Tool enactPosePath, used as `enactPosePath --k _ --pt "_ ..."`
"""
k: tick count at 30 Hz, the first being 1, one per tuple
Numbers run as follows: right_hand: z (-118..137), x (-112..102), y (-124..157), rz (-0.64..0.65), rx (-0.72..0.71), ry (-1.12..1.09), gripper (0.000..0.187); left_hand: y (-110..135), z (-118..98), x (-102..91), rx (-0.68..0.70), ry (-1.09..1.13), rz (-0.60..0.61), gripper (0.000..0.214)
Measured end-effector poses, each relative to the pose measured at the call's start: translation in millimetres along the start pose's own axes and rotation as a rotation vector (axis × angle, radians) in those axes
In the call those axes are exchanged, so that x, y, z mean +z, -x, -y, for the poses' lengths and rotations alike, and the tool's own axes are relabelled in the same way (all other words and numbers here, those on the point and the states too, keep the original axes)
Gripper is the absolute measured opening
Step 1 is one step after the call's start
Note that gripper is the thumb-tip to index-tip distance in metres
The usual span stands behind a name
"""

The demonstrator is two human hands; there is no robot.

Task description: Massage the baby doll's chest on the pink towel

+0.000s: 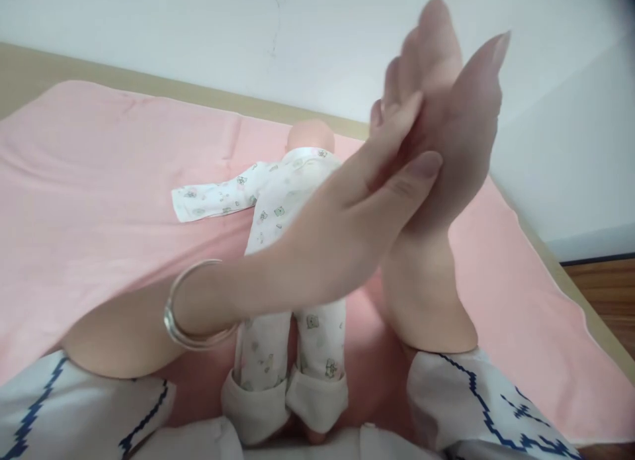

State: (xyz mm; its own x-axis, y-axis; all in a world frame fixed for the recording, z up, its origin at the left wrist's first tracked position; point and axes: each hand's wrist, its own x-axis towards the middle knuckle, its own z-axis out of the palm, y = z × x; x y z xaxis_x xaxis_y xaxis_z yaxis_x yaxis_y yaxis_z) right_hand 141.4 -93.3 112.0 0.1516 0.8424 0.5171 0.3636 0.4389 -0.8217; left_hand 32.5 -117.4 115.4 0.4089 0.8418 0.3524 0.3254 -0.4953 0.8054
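Observation:
A baby doll (278, 215) in a white printed sleepsuit lies on its back on a pink blanket (89, 195), head toward the wall and feet toward me. My left hand (347, 222), with a silver bangle on its wrist, reaches across above the doll. Its stretched-out fingers press flat against the palm of my right hand (446, 149). My right hand is raised upright with fingers extended and together. Neither hand holds anything. The hands hide the doll's right arm and part of its torso.
The pink blanket covers a light wooden surface (40, 69) that stands against a white wall (198, 30). Wooden floor (605, 294) shows at the right past the surface's edge. My white sleeves with blue trim fill the bottom corners.

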Motion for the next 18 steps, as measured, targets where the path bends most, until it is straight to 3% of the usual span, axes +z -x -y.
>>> enactPosePath --k 3,6,11,15,18 --pt "-12.9 -9.4 -12.6 -0.098 -0.052 -0.136 0.058 -9.3 21.3 -16.7 0.003 0.213 -0.009 0.046" --pt "-27.9 -7.7 -18.0 0.029 -0.06 0.005 0.05 -27.0 58.5 -22.6 -0.129 0.224 -0.197 0.044" --pt "-54.1 26.1 -9.0 0.295 0.014 0.475 0.038 -48.9 126.4 -2.9 -0.208 -0.011 -0.248 0.039" --pt "-77.2 52.0 -1.0 0.374 0.025 0.524 0.039 -48.3 155.9 15.9 -0.215 -0.139 -0.298 0.035" --pt "-92.8 56.3 0.5 0.379 -0.014 0.524 0.046 -44.9 166.1 22.6 -0.184 -0.16 -0.338 0.037"
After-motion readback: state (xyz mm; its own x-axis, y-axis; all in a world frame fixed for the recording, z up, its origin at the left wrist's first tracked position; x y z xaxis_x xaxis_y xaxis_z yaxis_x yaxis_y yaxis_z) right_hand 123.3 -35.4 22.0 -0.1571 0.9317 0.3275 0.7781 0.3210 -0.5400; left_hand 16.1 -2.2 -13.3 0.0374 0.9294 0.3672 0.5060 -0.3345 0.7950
